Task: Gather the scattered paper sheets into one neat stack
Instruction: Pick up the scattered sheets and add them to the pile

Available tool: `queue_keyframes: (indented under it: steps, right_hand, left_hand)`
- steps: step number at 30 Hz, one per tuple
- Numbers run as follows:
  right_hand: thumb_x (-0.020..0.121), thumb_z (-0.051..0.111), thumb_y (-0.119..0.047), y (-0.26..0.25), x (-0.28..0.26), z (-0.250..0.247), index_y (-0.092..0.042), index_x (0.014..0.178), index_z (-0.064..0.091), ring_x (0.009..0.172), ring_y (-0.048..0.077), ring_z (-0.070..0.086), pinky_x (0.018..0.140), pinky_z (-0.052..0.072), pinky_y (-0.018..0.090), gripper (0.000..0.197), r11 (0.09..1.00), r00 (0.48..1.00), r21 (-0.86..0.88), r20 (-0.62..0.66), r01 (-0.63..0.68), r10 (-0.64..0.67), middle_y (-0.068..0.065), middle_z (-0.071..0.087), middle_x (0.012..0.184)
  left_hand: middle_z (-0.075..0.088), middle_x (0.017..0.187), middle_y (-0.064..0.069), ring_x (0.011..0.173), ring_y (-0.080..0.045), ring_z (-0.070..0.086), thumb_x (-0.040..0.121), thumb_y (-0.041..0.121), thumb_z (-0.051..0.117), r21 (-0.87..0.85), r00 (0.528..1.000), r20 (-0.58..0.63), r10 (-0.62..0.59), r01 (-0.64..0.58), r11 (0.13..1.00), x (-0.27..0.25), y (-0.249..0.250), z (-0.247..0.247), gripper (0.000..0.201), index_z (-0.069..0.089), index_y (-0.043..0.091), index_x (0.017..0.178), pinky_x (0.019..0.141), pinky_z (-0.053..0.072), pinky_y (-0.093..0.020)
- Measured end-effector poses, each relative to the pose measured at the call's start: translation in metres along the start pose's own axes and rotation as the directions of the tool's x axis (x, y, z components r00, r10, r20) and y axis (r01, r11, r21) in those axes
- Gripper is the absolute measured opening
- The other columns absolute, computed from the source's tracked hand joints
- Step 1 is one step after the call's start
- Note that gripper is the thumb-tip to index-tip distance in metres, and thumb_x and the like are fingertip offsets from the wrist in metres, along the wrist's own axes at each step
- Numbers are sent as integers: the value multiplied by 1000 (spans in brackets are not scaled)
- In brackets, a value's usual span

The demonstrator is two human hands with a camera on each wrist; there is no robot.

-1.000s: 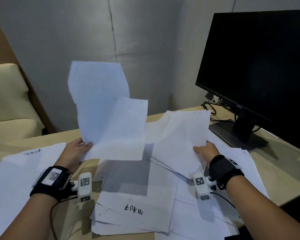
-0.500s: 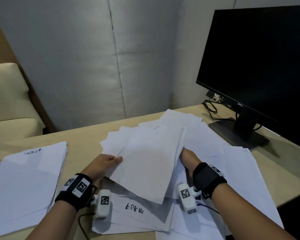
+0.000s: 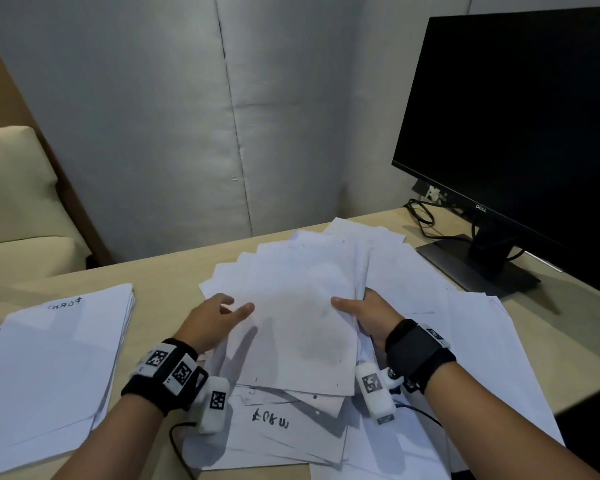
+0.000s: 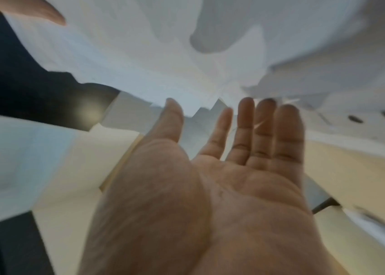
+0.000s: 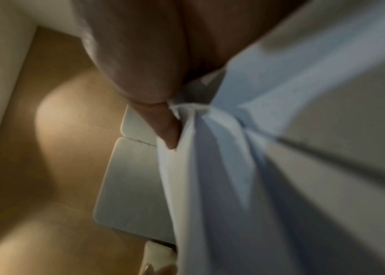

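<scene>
A fanned bundle of white paper sheets is tilted up over the desk's middle. My right hand grips its right edge, thumb on top; in the right wrist view the thumb pinches the bunched sheets. My left hand is at the bundle's left edge. Its fingers are straight and spread just short of the paper, holding nothing. Under the bundle lie more loose sheets, one with handwriting. A separate stack lies flat at the left.
A black monitor stands at the right on its base, cables behind it. Loose sheets reach close to that base. A cream chair is beyond the wooden desk, which ends at a padded wall.
The sheets that my left hand held high came down and joined the right hand's bundle. My left hand has let go and opened; the right thumb now lies on top.
</scene>
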State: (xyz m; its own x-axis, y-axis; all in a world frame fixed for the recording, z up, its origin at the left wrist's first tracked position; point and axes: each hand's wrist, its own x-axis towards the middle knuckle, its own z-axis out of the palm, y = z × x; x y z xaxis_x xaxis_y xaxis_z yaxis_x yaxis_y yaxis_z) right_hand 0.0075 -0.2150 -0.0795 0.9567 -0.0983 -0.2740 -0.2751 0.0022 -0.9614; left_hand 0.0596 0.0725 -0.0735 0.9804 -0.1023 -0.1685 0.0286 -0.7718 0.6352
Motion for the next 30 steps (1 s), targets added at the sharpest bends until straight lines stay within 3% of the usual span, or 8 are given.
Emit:
queue_keyframes:
  steps: [2, 5, 12, 16, 20, 22, 26, 30]
  right_hand:
    - [92, 67, -16, -8, -4, -1, -1, 119, 64, 104, 33, 70, 94, 54, 42, 31, 992, 995, 126, 89, 28, -40, 15, 72, 113]
    - [93, 63, -11, -21, -10, 1, -2, 121, 65, 109, 32, 68, 94, 53, 39, 30, 975, 980, 212, 169, 66, -103, 14, 71, 118]
    - [92, 64, -10, -30, -5, 13, -2, 120, 65, 101, 30, 70, 93, 55, 42, 29, 996, 982, 55, 171, 74, -82, 15, 72, 114]
    - [91, 66, -7, -22, -5, 20, -7, 117, 66, 90, 25, 73, 74, 58, 30, 26, 994, 989, 25, 97, 109, -110, 10, 75, 106]
    - [91, 67, -9, -16, -8, 20, -12, 115, 66, 91, 21, 73, 75, 57, 27, 25, 988, 984, -66, 125, 138, -129, 7, 75, 107]
    - [91, 67, -11, -17, -10, 22, -13, 116, 66, 93, 21, 73, 79, 58, 29, 26, 982, 979, -105, 144, 159, -143, 5, 75, 107]
    - [91, 68, -10, -19, -11, 27, -12, 115, 67, 101, 24, 71, 94, 55, 41, 25, 967, 966, -144, 182, 211, -184, 5, 75, 111]
    - [91, 67, -8, -21, -12, 24, -11, 118, 65, 103, 25, 71, 95, 54, 43, 27, 963, 961, -137, 188, 231, -204, 5, 74, 112]
  left_hand:
    - [63, 125, 6, 111, -20, 63, 88, 62, 60, -311, 995, 88, 37, -8, 950, -5, 2, -5, 65, 55, 16, 134, 97, 48, -39]
    - [73, 119, 2, 107, -21, 71, 95, 44, 57, -650, 972, 176, 158, -6, 760, -22, 14, -11, 40, 63, 19, 126, 97, 52, -42]
    - [73, 119, -9, 111, -34, 67, 91, 11, 65, -792, 983, -16, 185, -125, 597, -19, 9, -23, 32, 65, 5, 122, 87, 55, -37]
    - [75, 113, -7, 105, -30, 71, 83, 20, 77, -701, 979, 9, 205, -141, 700, -16, 8, -23, 36, 70, 8, 116, 100, 51, -51]
    - [65, 123, 0, 113, -20, 62, 69, 59, 82, -516, 945, -296, 142, -283, 809, -5, 18, -40, 80, 51, 24, 133, 100, 49, -42]
    - [63, 114, 2, 106, -17, 59, 69, 65, 77, -362, 903, -415, 110, -275, 891, 0, 33, -51, 85, 42, 29, 137, 92, 47, -35]
    - [64, 96, 5, 91, -19, 61, 72, 74, 67, 2, 939, -331, 97, -102, 995, 14, 61, -62, 61, 56, 28, 110, 83, 51, -36]
    - [66, 77, 5, 84, -23, 63, 83, 37, 64, 79, 922, -354, 159, -140, 987, 23, 59, -68, 15, 64, 22, 80, 68, 48, -31]
